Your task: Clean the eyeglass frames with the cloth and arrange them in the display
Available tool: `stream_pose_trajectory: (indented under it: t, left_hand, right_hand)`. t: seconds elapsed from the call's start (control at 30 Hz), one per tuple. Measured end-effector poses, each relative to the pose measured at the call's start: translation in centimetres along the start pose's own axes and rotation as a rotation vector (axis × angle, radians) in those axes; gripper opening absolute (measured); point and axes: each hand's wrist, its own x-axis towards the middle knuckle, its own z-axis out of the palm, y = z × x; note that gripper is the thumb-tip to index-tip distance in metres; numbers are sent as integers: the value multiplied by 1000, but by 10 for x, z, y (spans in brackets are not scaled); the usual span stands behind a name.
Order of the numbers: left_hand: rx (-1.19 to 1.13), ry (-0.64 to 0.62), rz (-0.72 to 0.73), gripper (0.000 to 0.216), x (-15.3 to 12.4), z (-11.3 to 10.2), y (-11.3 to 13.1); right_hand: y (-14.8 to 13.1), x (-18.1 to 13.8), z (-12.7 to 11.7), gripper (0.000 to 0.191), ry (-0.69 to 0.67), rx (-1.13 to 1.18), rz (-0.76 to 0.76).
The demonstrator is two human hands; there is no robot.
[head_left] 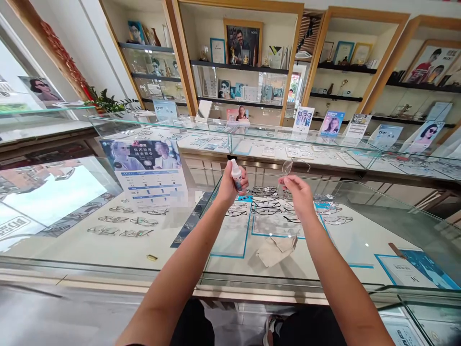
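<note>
- An optician's shop: glass display counter (360, 250) in the near and middle ground, rows of spectacle frames (266, 204) laid out under the glass, and wooden wall shelves (237, 67) with pictures and trophies at the far side.
- The left hand (230, 185) is closed around a small white spray bottle (236, 175), held above the counter, left of centre.
- The bottle stands almost upright, long axis vertical, its cap end up and tipped slightly to the right, toward the other hand.
- The right hand (298, 192) pinches a pair of glasses (293, 167) between thumb and fingertips, lifted just above the hand and a little right of the bottle.
- The glasses are thin and hard to read; one lens shows on the left, facing roughly the bottle, with a temple running off to the right, so the long axis lies about left to right.
- Judged from this, the step is wetting the lens: it would go best with the nozzle aimed squarely at the lens face, close but not touching, and the frame held by its edge so fingers stay off the glass.
- A folded pale cloth (275, 250) lies on the counter top, nearer than both hands and between the forearms.
- A printed advertising stand (147, 173) sits on the counter to the left.
</note>
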Motion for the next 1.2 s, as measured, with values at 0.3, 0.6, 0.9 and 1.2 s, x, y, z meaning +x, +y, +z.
stream_pose_trajectory:
  t: [0.3,0.6,0.9,1.2]
  left_hand:
    - [68,-89,96,90,20,51,54]
    - [464,288,491,73,36,40,19]
    - [485,299,529,74,36,39,13]
    - [514,170,452,79,27,56,5]
  right_hand:
    - [-77,29,24,29,-185,18,-94]
    - [-57,16,57,28,-241,56,-18]
    - [-56,7,65,26,-278,57,-20]
    - [-58,26,46,29,-80,258,-18]
